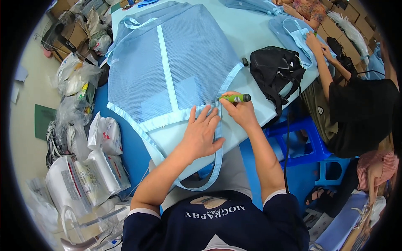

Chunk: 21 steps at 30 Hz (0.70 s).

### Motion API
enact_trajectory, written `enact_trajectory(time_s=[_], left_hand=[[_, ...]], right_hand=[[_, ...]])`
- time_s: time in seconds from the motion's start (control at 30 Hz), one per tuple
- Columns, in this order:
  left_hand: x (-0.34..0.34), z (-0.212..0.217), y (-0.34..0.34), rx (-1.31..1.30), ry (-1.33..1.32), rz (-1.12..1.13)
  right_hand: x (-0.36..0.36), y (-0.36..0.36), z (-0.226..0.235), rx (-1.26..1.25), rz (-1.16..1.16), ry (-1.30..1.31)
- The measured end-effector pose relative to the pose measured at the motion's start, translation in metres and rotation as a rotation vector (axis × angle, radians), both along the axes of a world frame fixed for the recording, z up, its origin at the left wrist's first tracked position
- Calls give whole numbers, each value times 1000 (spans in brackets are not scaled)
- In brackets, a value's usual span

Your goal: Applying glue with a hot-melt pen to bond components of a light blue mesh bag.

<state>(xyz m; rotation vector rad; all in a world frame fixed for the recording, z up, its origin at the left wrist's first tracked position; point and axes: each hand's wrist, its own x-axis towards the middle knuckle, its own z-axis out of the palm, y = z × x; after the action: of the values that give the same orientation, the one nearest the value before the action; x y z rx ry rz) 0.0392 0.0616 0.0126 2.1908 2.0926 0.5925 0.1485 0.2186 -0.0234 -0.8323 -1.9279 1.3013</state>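
A large blue mesh bag with pale blue fabric trim lies spread over the table. My left hand rests flat with fingers spread on its near trim, beside the strap. A green marker with a dark end is in my right hand. Its tip is at the trim near the corner where the strap joins; any mark there is too small to make out. The bag's handle strap loops down over the table edge toward my lap. A small black cap lies to the right of the mesh.
A black backpack lies on the table at the right. Beyond it, a co-worker's hands handle another blue mesh bag. Blue stools stand at the right; plastic-wrapped packages and a fan are at the left.
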Motion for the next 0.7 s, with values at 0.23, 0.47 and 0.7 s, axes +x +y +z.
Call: enact_trajectory(time_s=[0.23, 0.47, 0.7], left_hand=[[1, 2, 0, -24, 4, 0], [0, 1, 1, -14, 15, 7], [-1, -2, -2, 3, 5, 3]], right_hand=[[2, 4, -2, 39, 22, 29], [4, 5, -6, -23, 61, 102], [2, 1, 2, -16, 31, 65]])
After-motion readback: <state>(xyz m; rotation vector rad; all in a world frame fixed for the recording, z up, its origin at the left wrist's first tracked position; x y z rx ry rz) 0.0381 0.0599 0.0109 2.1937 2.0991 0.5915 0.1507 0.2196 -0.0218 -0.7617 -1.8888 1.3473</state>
